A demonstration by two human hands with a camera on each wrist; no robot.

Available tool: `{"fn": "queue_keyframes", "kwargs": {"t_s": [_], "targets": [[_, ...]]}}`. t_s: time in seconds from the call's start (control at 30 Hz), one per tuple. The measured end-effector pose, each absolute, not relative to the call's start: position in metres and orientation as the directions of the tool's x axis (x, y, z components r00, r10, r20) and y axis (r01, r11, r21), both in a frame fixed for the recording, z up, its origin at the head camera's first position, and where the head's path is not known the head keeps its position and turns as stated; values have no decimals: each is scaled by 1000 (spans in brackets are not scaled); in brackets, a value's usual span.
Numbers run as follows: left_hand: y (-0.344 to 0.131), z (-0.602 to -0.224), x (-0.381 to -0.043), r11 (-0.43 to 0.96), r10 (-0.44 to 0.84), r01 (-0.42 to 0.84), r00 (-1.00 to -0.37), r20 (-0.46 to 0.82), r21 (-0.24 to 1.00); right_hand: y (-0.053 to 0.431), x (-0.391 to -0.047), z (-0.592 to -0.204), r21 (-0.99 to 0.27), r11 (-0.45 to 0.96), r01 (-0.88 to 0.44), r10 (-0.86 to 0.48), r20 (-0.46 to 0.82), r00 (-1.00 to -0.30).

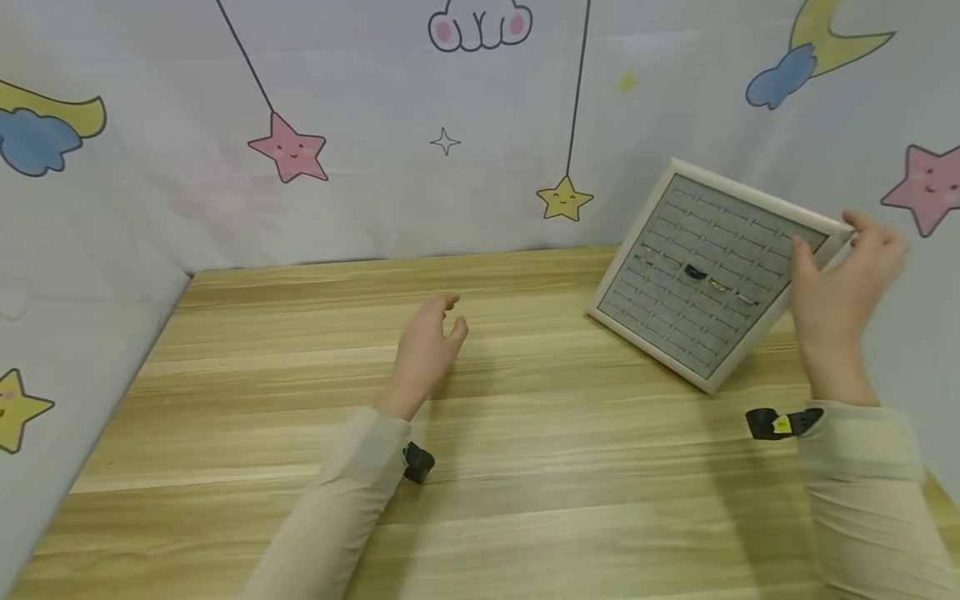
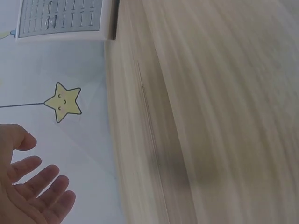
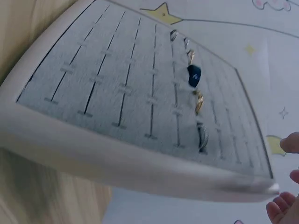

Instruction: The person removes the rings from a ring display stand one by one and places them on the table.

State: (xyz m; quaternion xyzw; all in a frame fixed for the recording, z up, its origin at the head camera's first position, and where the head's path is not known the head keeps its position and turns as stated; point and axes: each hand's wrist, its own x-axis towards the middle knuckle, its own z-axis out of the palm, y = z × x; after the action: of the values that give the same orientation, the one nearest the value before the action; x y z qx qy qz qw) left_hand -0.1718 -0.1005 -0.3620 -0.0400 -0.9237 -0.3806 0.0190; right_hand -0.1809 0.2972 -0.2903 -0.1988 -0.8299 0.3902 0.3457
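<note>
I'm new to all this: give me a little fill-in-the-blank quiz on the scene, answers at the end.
The ring display is gripped by the person's ____ hand.
The other hand holds ____.
The star printed just left of the display in the head view is ____.
The display's slotted surface is ____.

Missing words: right; nothing; yellow; gray.

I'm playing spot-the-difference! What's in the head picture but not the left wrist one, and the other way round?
Only the head view: the right grip holding the ring board by its edge, the dark ring and the pink stars.

Only the left wrist view: the palm side of the left grip, with all five fingers.

Both: some of the left grip, some of the ring board, the yellow star and the wooden table.
</note>
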Motion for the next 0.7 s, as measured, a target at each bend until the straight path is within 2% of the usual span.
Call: {"fn": "queue_keyframes", "kwargs": {"t_s": [0.13,0.27,0.4,0.63,0.7], "targets": [[-86,-365,-174,651,80,97,-995,59,753,306,-180,-292,-812,576,89,623,366,-691],[-77,-370,-177,579,101,104,-993,55,808,313,-181,-289,-892,432,135,605,175,-777],[-71,-374,-178,513,125,100,-991,41,853,318,-182,-287,-946,274,172,574,17,-819],[-61,-378,-182,400,129,27,-991,-27,916,326,-185,-294,-997,71,23,560,21,-828],[-58,-378,-182,367,130,10,-991,-40,930,326,-185,-294,-998,57,-8,570,39,-821]]}}
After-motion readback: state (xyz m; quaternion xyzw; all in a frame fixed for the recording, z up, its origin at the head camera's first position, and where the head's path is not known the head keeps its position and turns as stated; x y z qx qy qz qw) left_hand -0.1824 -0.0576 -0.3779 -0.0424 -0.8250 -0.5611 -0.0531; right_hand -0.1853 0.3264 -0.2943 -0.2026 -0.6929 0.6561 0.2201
